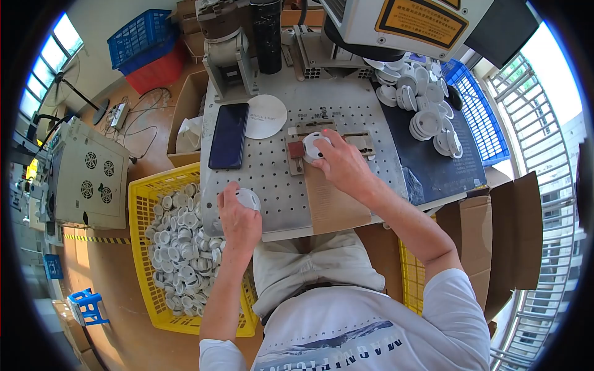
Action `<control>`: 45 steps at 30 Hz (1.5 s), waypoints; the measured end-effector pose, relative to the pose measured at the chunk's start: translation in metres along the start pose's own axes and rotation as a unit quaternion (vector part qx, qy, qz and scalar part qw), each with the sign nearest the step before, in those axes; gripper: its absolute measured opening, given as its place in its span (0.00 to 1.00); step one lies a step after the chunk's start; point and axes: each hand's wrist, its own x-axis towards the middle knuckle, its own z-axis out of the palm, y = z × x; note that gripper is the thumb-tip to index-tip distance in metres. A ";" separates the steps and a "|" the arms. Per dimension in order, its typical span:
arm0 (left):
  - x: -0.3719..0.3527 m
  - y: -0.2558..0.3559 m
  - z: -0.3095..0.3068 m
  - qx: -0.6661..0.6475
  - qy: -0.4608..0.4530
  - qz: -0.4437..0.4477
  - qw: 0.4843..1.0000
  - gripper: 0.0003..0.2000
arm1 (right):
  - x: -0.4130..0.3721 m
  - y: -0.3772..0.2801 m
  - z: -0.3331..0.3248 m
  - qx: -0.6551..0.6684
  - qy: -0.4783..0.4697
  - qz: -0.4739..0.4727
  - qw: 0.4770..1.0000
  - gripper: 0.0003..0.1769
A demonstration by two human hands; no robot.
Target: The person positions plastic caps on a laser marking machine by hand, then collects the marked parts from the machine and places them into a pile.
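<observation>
My right hand (340, 159) grips a round white plastic cover (314, 147) with dark slots from above. That cover sits at a small metal fixture (359, 143) with a reddish block (296, 149) on its left. Near the front left edge of the perforated metal plate (278, 204), my left hand (239, 216) is closed on a second white plastic cover (249, 198). A strip of brown cardboard (337, 201) lies under my right wrist, running to the front edge.
A yellow basket (143, 272) of white covers stands left. A phone (229, 136) and a white disc (266, 116) lie on the plate. More covers (427, 123) are piled on a dark mat (445, 167) at right. A machine head (408, 31) overhangs the back.
</observation>
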 end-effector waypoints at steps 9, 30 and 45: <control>-0.024 -0.020 -0.013 -0.028 0.002 -0.057 0.998 0.12 | -0.023 0.002 0.002 0.081 0.063 -0.003 0.995 0.17; -0.023 -0.089 -0.070 -0.014 0.092 -0.237 0.967 0.18 | -0.078 0.187 -0.094 -0.145 0.218 0.238 0.935 0.10; 0.109 0.118 0.082 0.068 -0.204 0.219 0.952 0.07 | -0.100 0.083 -0.112 0.385 0.180 0.362 0.830 0.09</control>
